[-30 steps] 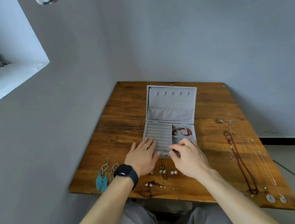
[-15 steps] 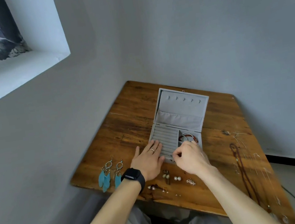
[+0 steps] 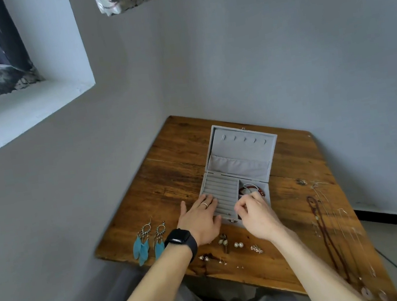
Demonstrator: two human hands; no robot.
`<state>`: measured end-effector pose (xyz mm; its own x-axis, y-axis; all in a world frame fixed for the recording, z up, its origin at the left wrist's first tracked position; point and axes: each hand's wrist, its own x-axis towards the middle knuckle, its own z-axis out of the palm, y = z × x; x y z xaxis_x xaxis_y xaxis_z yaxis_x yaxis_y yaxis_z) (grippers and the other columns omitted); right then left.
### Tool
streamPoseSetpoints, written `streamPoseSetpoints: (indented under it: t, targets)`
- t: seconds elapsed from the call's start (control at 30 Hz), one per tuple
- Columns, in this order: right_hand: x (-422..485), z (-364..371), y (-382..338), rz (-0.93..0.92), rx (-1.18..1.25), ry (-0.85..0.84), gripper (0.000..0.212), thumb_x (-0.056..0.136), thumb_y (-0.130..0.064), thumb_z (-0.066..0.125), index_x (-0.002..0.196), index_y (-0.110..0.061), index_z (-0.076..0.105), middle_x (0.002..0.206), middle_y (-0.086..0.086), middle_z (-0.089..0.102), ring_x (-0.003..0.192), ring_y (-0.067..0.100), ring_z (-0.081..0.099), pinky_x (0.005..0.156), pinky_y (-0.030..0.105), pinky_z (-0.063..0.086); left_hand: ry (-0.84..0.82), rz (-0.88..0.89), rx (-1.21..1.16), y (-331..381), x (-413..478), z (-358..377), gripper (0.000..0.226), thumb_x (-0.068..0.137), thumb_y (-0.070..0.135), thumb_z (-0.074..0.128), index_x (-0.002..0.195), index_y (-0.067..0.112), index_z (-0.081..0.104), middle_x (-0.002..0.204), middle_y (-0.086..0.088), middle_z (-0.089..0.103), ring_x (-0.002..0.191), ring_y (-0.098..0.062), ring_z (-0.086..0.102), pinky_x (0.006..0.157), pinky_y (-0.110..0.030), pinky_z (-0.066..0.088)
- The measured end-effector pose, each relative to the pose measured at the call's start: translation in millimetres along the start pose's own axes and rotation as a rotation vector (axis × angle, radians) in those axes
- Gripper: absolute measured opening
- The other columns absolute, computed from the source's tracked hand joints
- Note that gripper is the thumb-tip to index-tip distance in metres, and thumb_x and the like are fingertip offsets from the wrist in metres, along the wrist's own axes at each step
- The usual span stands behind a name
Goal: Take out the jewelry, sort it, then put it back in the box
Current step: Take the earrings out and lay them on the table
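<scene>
The open jewelry box [image 3: 240,144] on the table [image 3: 171,179] is steadied by flat fingers of the left hand [image 3: 199,220]. Those of the right hand [image 3: 256,215] are curled; anything pinched cannot be told. The bead bracelet [image 3: 250,189] inside, likely light and limp, is best pinched by its strand.

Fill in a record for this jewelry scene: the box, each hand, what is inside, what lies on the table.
box: grey jewelry box, lid open, on the wooden table
left: left hand flat, fingers on the ring rolls
right: right hand, fingers curled at the right compartment; whether it holds anything is unclear
inside: red bead bracelet in the right compartment
table left: teal feather earrings
table front: pearl studs among other small earrings
table right: necklaces laid out lengthwise
</scene>
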<state>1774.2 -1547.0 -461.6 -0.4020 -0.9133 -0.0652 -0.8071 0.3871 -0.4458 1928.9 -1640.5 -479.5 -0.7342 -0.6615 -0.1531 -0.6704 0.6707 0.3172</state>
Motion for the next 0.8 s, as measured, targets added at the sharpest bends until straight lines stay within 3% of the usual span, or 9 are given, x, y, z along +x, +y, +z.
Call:
streamPoseSetpoints:
  t: [0.07,0.17,0.23,0.33,0.53,0.8]
  targets:
    - [-28,1,6,0.006,0.161,0.099,0.013,0.104,-0.028,0.046,0.107,-0.023,0.057,0.116,-0.010,0.045,0.105,0.003,0.052,0.086,0.012,0.041,0.002,-0.021,-0.031,1,2,-3,0.058,0.103,0.041,0.034,0.157,0.022,0.023,0.166,0.005,0.014,0.153,-0.010,0.001,0.121,-0.059,0.001]
    - [-77,13,26,0.068,0.327,0.241,0.007,0.103,-0.025,0.048,0.103,-0.023,0.056,0.107,-0.011,0.051,0.095,-0.005,0.051,0.073,0.004,0.039,0.017,-0.052,-0.042,10,8,-8,0.053,0.100,0.040,0.041,0.149,0.022,0.040,0.160,0.000,0.032,0.150,-0.018,0.019,0.121,-0.056,0.012]
    - [-103,25,41,0.132,0.401,0.283,0.006,0.102,-0.024,0.049,0.101,-0.023,0.054,0.101,-0.010,0.057,0.092,-0.001,0.054,0.072,0.005,0.039,0.082,-0.076,-0.032,20,11,-11,0.041,0.097,0.042,0.045,0.132,0.024,0.056,0.139,-0.003,0.054,0.134,-0.024,0.044,0.114,-0.049,0.030]
    - [-128,42,55,0.208,0.509,0.299,0.009,0.103,-0.021,0.046,0.098,-0.022,0.053,0.086,-0.006,0.061,0.078,0.005,0.058,0.065,0.012,0.042,0.159,-0.129,0.003,38,14,-12,0.030,0.096,0.038,0.049,0.113,0.021,0.067,0.122,-0.004,0.061,0.121,-0.026,0.050,0.103,-0.043,0.040]
    - [-131,48,60,0.220,0.634,0.403,0.013,0.104,-0.016,0.044,0.095,-0.015,0.053,0.079,-0.003,0.062,0.067,0.009,0.057,0.060,0.020,0.044,0.091,-0.286,0.142,60,27,-20,0.035,0.091,0.028,0.059,0.123,0.013,0.062,0.136,-0.009,0.054,0.128,-0.031,0.043,0.102,-0.047,0.038]
    - [-135,52,67,0.208,0.649,0.416,0.013,0.104,-0.020,0.044,0.094,-0.022,0.052,0.080,-0.007,0.063,0.068,0.008,0.060,0.063,0.026,0.048,0.013,-0.269,0.248,70,38,-26,0.040,0.092,0.026,0.061,0.128,0.010,0.057,0.134,-0.012,0.055,0.125,-0.033,0.047,0.098,-0.046,0.042]
